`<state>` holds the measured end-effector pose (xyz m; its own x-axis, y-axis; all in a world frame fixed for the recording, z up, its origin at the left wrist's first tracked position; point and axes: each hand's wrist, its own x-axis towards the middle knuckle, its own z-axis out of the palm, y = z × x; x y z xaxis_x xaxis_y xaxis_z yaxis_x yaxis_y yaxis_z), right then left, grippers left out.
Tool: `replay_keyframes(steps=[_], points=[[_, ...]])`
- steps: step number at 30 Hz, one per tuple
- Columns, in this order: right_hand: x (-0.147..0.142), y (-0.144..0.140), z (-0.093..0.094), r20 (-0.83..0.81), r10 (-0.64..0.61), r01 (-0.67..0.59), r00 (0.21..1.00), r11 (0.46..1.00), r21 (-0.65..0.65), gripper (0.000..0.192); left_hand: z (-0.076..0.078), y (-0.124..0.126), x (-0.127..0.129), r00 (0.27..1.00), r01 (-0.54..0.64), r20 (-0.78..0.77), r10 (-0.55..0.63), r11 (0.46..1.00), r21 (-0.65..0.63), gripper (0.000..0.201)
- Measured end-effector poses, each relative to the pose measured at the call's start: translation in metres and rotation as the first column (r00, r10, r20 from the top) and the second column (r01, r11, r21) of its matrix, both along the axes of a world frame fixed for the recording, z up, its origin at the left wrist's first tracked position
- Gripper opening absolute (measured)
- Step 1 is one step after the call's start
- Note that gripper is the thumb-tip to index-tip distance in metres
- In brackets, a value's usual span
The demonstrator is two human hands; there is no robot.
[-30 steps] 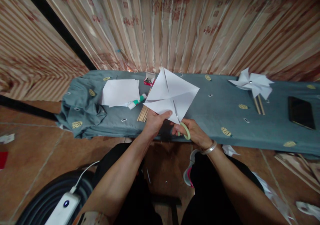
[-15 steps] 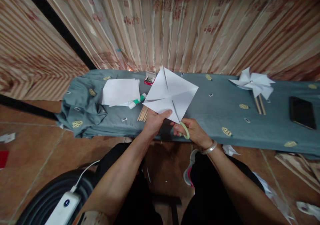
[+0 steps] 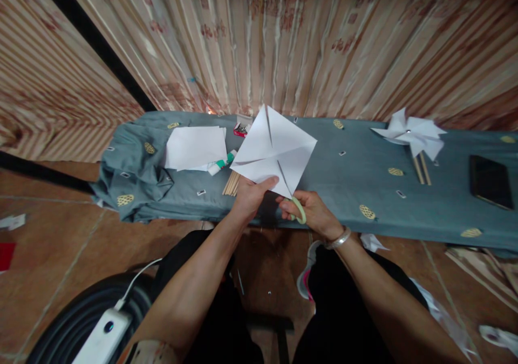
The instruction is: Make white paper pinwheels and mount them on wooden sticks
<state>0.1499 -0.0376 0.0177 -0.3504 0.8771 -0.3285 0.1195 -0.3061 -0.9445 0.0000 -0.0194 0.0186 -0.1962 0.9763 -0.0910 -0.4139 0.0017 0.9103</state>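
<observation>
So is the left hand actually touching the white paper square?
Touching. The head view shows the left hand pinching the paper square at its lower edge, thumb lying on top.

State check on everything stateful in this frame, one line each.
left hand: grip shut on the paper square's near edge
right hand: grip shut on the scissors
paper square: held up, creased, slit along diagonals
scissors: blades in the paper, green handle showing
finished pinwheel: assembled, lying on the bench
staple box: open
glue stick: lying down, capped
phone: screen dark
</observation>
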Motion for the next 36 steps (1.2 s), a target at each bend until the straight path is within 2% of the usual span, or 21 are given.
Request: replay_keyframes(steps=[15,29,36], points=[[-0.0012,0.0004,-0.0036,0.002,0.016,-0.016,1.0,0.999,0.034,0.048,0.0015,-0.0009,0.0001,1.0,0.001,0.002,-0.001,1.0,-0.012,0.044],[-0.0025,0.0007,-0.0028,-0.01,-0.011,0.01,1.0,1.0,-0.013,0.05,0.001,-0.0014,-0.0007,1.0,-0.008,-0.014,0.007,1.0,-0.029,0.046],[0.0038,-0.0018,-0.0016,-0.027,0.145,-0.146,0.989,0.989,-0.006,0.054,-0.0042,0.0027,-0.0034,1.0,0.011,-0.015,-0.011,1.0,0.002,0.048]])
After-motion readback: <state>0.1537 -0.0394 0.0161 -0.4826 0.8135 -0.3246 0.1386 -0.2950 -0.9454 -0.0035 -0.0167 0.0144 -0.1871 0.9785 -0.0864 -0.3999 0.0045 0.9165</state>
